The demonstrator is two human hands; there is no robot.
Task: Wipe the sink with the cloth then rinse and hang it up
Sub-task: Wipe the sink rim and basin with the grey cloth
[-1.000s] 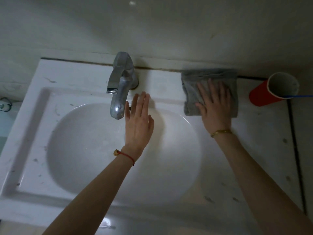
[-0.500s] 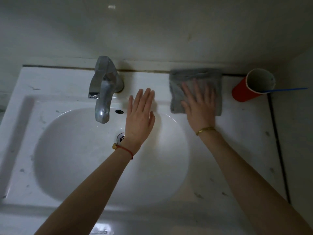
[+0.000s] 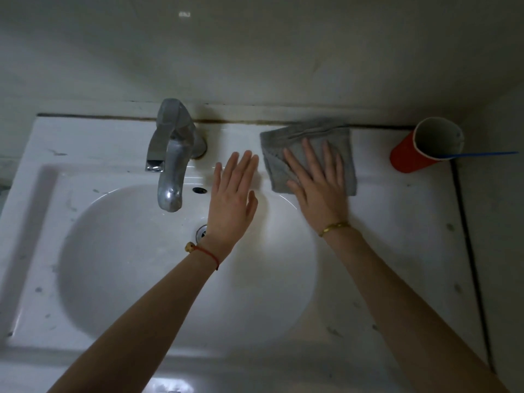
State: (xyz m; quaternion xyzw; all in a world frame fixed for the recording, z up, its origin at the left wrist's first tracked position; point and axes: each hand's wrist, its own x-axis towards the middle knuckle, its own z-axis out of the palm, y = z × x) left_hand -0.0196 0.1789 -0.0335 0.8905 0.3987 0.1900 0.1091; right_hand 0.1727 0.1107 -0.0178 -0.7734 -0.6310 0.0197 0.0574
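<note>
A folded grey cloth [image 3: 312, 131] lies on the back rim of the white sink [image 3: 85, 143], to the right of the faucet. My right hand [image 3: 317, 188] lies flat on the cloth with fingers spread, pressing it onto the rim. My left hand [image 3: 231, 199] hovers flat over the back of the basin, between faucet and cloth. It holds nothing, and its fingertips are just left of the cloth's edge. Dark specks dot the rim.
A chrome faucet [image 3: 173, 154] stands at the back of the basin, its spout over the bowl near the drain [image 3: 202, 232]. A red cup [image 3: 408, 157] holding a thin blue stick [image 3: 482, 154] stands at the back right of the counter [image 3: 411, 251]. The wall rises directly behind.
My right hand has slid the cloth a little left along the back rim toward the faucet, and the cloth has turned slightly. My left hand stays over the basin. The view shifted.
</note>
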